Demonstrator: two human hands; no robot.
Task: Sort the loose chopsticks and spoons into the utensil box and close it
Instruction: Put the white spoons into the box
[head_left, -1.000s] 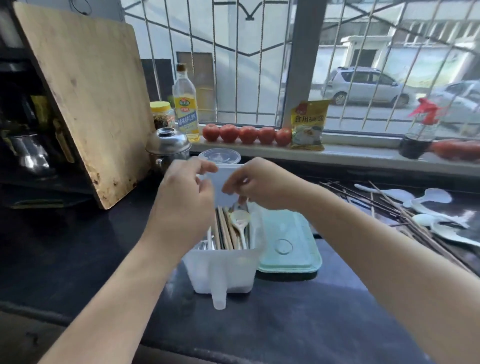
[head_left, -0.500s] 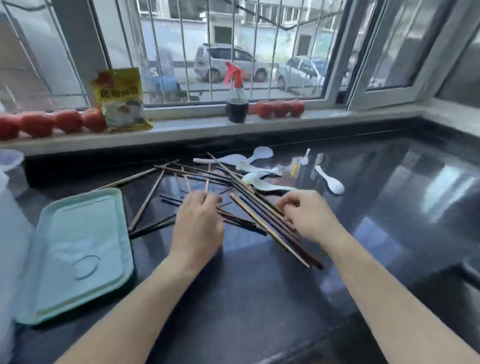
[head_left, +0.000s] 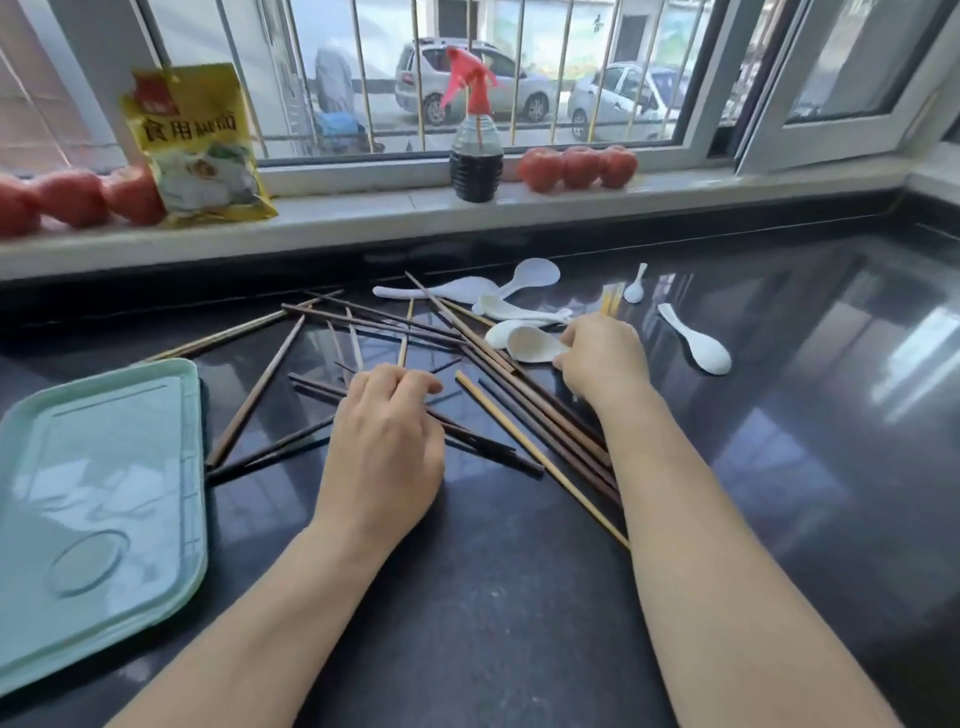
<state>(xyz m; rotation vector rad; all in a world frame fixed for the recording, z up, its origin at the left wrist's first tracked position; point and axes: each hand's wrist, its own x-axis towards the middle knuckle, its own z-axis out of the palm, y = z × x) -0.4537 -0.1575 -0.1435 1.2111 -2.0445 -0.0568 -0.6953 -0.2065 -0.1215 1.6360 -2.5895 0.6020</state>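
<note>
Several loose brown and dark chopsticks (head_left: 483, 364) lie crisscrossed on the black counter. Behind them lie several white spoons (head_left: 457, 290), with one more spoon (head_left: 698, 348) apart to the right. My left hand (head_left: 384, 447) lies on the pile with its fingers curled down onto dark chopsticks. My right hand (head_left: 602, 358) pinches a white spoon (head_left: 532, 345) at the pile's far right. The box's mint-green lid (head_left: 98, 499) lies flat at the left. The utensil box itself is out of view.
On the window sill (head_left: 363, 213) stand a yellow packet (head_left: 197, 145), a dark spray bottle (head_left: 475, 150) with a red nozzle, and rows of tomatoes (head_left: 576, 167). A tiny white spoon (head_left: 636, 286) lies near the back. Bare glossy counter (head_left: 779, 441) spreads to the right.
The view swung right, from the utensil box to the loose pile. Both hands left the box and came down on the utensils. My right hand then moved from the chopsticks to a white spoon.
</note>
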